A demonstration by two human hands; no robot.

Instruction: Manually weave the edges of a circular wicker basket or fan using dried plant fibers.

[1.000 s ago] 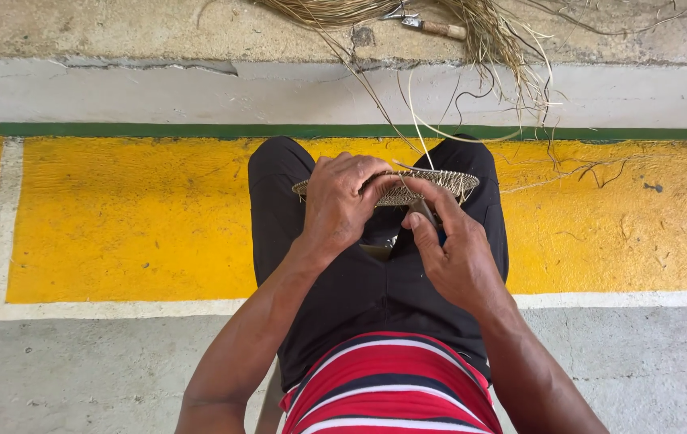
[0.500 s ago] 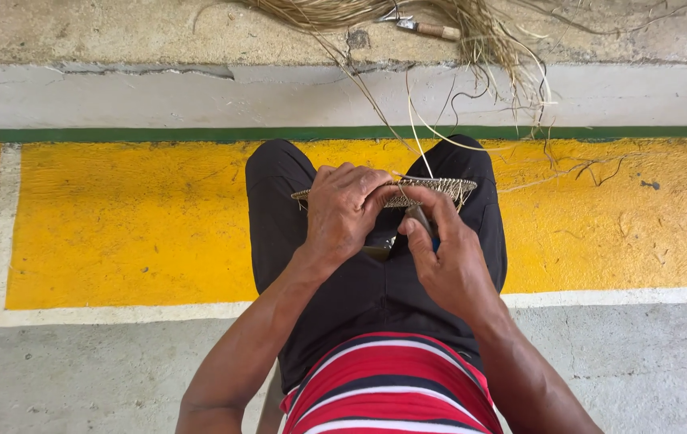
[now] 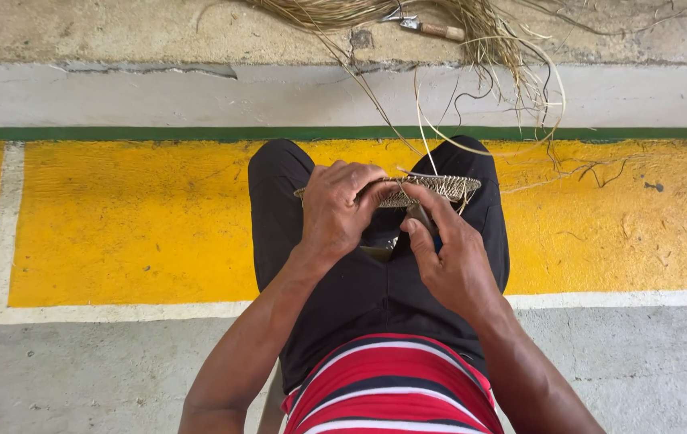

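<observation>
Head view: straw bundle [image 3: 472, 32] beyond hands [image 3: 396, 233].

Fibre bundle [image 3: 408, 16] beyond knees (tool [image 3: 432, 29] atop)

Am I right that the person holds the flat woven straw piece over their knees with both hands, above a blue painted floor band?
Not quite: the floor band is yellow, not blue, as the head view shows. Both the left hand and right hand do hold the flat woven straw piece over the knees.

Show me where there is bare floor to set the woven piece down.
Free: the yellow band beside the left knee, between green stripe and white line; the grey concrete below. Crowded: the ledge where the fibre bundle and tool lie, strands trailing over the right.
</observation>
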